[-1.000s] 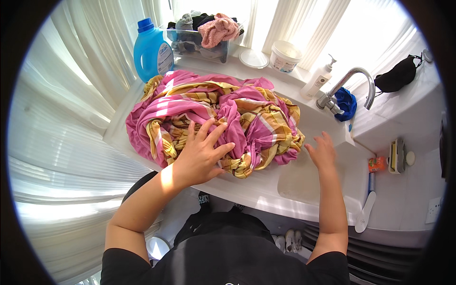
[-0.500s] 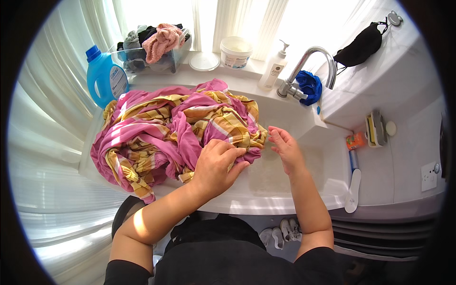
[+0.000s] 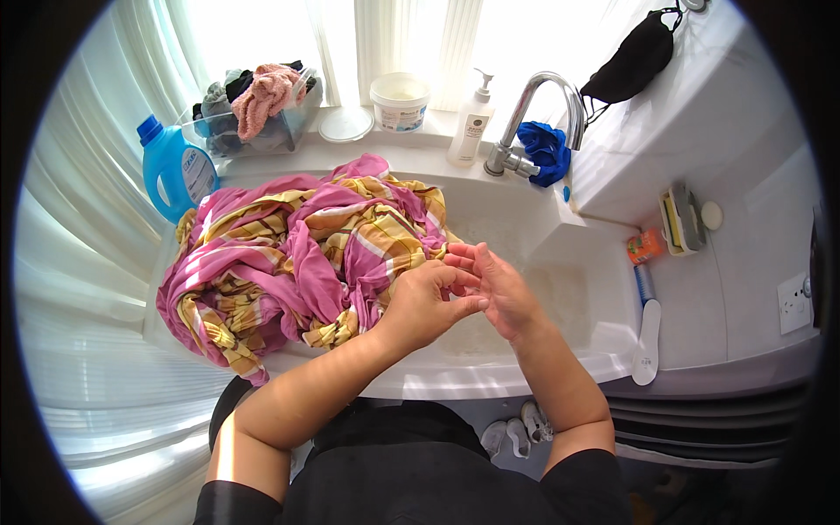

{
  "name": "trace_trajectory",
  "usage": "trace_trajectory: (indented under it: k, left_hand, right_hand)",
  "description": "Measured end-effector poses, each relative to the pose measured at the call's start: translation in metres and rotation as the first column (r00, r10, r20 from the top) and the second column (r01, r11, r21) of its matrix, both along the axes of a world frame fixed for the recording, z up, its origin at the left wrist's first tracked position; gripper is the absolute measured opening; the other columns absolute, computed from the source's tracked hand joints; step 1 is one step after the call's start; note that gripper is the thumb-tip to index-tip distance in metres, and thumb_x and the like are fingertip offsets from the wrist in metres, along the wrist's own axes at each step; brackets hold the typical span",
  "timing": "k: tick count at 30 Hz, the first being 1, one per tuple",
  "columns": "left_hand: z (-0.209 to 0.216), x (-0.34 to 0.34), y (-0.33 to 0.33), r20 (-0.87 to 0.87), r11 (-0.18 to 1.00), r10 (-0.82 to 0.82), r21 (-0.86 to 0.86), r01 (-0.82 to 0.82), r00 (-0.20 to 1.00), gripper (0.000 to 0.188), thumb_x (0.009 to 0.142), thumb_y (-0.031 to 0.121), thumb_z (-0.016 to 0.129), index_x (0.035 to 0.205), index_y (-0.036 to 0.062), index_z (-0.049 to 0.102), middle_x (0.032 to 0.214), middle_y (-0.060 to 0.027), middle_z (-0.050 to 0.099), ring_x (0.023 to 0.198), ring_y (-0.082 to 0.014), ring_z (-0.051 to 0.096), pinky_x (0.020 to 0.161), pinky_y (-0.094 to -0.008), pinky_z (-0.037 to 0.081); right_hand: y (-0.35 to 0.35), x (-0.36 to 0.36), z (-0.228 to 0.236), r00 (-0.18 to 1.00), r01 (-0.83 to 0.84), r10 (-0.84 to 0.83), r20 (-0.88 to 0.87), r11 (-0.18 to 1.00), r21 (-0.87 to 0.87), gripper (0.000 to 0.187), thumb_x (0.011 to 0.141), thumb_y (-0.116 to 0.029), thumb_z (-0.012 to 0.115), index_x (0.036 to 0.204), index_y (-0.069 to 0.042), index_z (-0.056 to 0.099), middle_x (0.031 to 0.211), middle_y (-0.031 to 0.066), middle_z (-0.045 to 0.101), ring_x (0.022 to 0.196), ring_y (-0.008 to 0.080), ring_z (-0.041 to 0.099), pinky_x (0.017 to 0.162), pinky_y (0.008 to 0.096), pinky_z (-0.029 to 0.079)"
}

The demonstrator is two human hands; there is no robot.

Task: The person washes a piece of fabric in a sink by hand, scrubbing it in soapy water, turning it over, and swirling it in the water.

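A big crumpled heap of pink and yellow checked cloth lies over the left part of the white sink. At its right edge my left hand has its fingers bent and its thumb stretched out apart from them, with nothing visible in it. Close against it, my right hand is raised over the sink basin with its palm turned toward the left and its fingers extended. The fingertips of both hands overlap in this view, so whether they touch is hard to tell.
Behind the sink stand a blue detergent bottle, a clear bin of clothes, a white tub, a pump bottle and a chrome tap near blue cloth. A white-handled brush rests at the right rim.
My right hand has moved left, up to my left hand, which has shifted slightly right, off the cloth's edge. The whole view has shifted a little, while the cloth keeps its heaped shape.
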State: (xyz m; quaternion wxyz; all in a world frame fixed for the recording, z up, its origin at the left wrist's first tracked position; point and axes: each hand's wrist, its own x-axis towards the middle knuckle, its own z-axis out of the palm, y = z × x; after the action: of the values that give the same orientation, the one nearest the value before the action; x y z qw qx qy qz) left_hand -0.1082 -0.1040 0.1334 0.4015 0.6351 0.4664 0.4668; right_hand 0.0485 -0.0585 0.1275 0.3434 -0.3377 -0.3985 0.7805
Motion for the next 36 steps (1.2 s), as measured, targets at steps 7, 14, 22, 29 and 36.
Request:
trace_trajectory:
  k: [7, 14, 22, 29, 36]
  left_hand:
    - [0.0, 0.03, -0.005, 0.126, 0.944, 0.007, -0.327, 0.035, 0.992, 0.02, 0.083, 0.016, 0.075, 0.091, -0.0021, 0.072, 0.078, -0.0027, 0.066, 0.069, -0.0068, 0.058, 0.062, -0.0228, 0.047]
    - [-0.012, 0.042, -0.001, 0.311, 0.868, 0.008, -0.473, 0.148, 0.95, 0.022, 0.085, 0.016, 0.073, 0.093, -0.0036, 0.072, 0.079, -0.0038, 0.066, 0.069, -0.0082, 0.059, 0.061, -0.0227, 0.047]
    - [-0.051, 0.058, -0.008, 0.31, 0.776, 0.05, -0.61, 0.159, 0.949, 0.035, 0.088, 0.018, 0.07, 0.115, -0.0045, 0.063, 0.093, -0.0057, 0.067, 0.076, -0.0093, 0.061, 0.066, -0.0238, 0.049]
    - [-0.085, 0.049, -0.023, 0.154, 0.806, 0.009, -0.586, 0.084, 0.988, 0.035, 0.089, 0.021, 0.069, 0.113, -0.005, 0.063, 0.097, -0.0086, 0.069, 0.082, -0.0098, 0.062, 0.074, -0.0254, 0.051]
    - [-0.084, 0.042, -0.022, 0.129, 0.826, 0.063, -0.563, 0.021, 0.99, 0.032, 0.089, 0.02, 0.069, 0.111, -0.0029, 0.065, 0.093, -0.0057, 0.07, 0.079, -0.0083, 0.063, 0.072, -0.024, 0.051]
  right_hand:
    - [0.001, 0.008, -0.011, 0.997, 0.054, -0.054, 0.048, 0.999, 0.006, 0.06, 0.098, -0.05, 0.046, 0.13, 0.0, 0.046, 0.121, 0.0127, 0.054, 0.11, 0.0196, 0.056, 0.096, 0.0339, 0.047]
    - [0.005, 0.022, -0.024, 0.992, 0.06, -0.057, 0.111, 0.998, -0.026, 0.064, 0.097, -0.054, 0.046, 0.131, 0.001, 0.047, 0.122, 0.0122, 0.051, 0.112, 0.0204, 0.05, 0.098, 0.0357, 0.044]
    - [0.104, 0.13, -0.174, 0.25, -0.04, -0.448, 0.858, 0.881, 0.471, 0.045, 0.098, -0.044, 0.047, 0.118, -0.006, 0.059, 0.118, 0.0142, 0.058, 0.112, 0.0333, 0.054, 0.09, 0.0453, 0.046]
    - [0.105, 0.22, -0.242, -0.536, -0.337, -0.43, 0.727, 0.898, 0.283, 0.035, 0.097, -0.036, 0.047, 0.107, -0.007, 0.063, 0.112, 0.013, 0.06, 0.107, 0.0289, 0.055, 0.086, 0.0443, 0.043]
    - [0.116, 0.239, -0.245, -0.593, -0.41, -0.562, 0.576, 0.827, 0.385, 0.031, 0.092, -0.036, 0.054, 0.099, -0.008, 0.065, 0.101, 0.0091, 0.062, 0.1, 0.0268, 0.056, 0.085, 0.0421, 0.042]
